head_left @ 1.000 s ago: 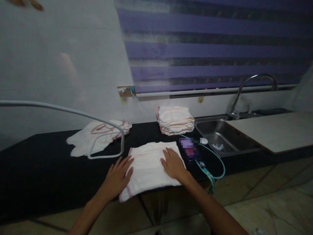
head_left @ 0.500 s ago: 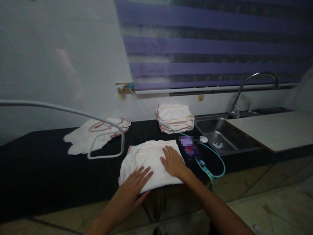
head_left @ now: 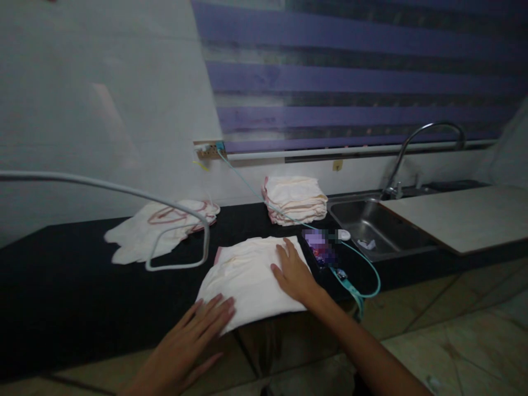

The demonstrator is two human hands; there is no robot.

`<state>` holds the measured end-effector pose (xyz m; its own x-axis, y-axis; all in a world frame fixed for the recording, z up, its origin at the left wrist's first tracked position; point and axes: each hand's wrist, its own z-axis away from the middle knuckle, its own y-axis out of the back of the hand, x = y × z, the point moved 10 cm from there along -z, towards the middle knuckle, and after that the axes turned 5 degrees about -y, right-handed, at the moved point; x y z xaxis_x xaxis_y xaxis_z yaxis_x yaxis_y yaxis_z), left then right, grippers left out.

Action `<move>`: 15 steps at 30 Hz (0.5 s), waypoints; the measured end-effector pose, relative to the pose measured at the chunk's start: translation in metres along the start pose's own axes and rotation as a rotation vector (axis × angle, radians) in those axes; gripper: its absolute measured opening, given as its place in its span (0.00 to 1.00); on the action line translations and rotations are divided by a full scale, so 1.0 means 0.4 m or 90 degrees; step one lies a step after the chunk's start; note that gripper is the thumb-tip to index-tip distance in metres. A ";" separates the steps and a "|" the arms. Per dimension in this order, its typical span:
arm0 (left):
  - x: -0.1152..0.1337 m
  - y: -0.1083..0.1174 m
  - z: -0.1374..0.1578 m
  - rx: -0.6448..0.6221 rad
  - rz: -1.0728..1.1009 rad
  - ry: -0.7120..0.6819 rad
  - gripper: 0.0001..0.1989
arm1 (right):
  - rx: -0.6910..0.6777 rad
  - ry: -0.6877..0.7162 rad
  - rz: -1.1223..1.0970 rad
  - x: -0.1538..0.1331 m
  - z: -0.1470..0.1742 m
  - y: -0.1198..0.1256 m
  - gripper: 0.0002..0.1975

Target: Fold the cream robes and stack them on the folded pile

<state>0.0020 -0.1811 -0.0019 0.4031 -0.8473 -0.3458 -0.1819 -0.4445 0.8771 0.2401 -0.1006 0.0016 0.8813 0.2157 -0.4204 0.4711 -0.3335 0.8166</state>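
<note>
A white folded cloth (head_left: pixel 251 275) with a pinkish edge at its upper left lies at the front of the black counter. My right hand (head_left: pixel 293 274) rests on its right part, fingers spread and palm down. At the cloth's lower left corner is my left hand (head_left: pixel 193 335), its fingers stretched out flat and the fingertips over the edge; the thumb hangs out in front of the counter. Behind the cloth stands a stack of folded white cloths (head_left: pixel 295 201) with pink borders. Loose white cloths (head_left: pixel 144 228) with reddish trim lie in a heap at the left.
A phone (head_left: pixel 319 247) with a teal cable (head_left: pixel 377 278) lies right of the cloth. Beyond it are a steel sink (head_left: pixel 371 223), a faucet (head_left: pixel 402 154) and a pale board (head_left: pixel 466 220). A bent grey-white tube (head_left: pixel 119 190) crosses the left foreground. The black counter (head_left: pixel 82 297) runs underneath.
My left hand has slid left and toward me across the cloth, and the cloth's left side now reaches farther out and lies flatter. My right hand has barely moved.
</note>
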 end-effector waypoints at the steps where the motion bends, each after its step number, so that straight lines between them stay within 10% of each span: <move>1: 0.020 0.001 -0.023 0.002 0.016 -0.004 0.38 | 0.010 0.027 -0.020 -0.020 0.017 0.019 0.30; 8: 0.051 -0.044 -0.106 0.016 0.119 0.014 0.41 | -0.147 0.187 -0.008 -0.078 0.175 -0.007 0.49; 15: 0.016 -0.027 -0.074 0.084 0.117 0.027 0.34 | -0.146 0.154 0.046 -0.065 0.205 -0.048 0.31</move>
<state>0.0333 -0.1731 -0.0036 0.3894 -0.9058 -0.1674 -0.3705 -0.3204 0.8718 0.2111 -0.1751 -0.0357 0.8653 0.4197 -0.2739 0.3624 -0.1465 0.9204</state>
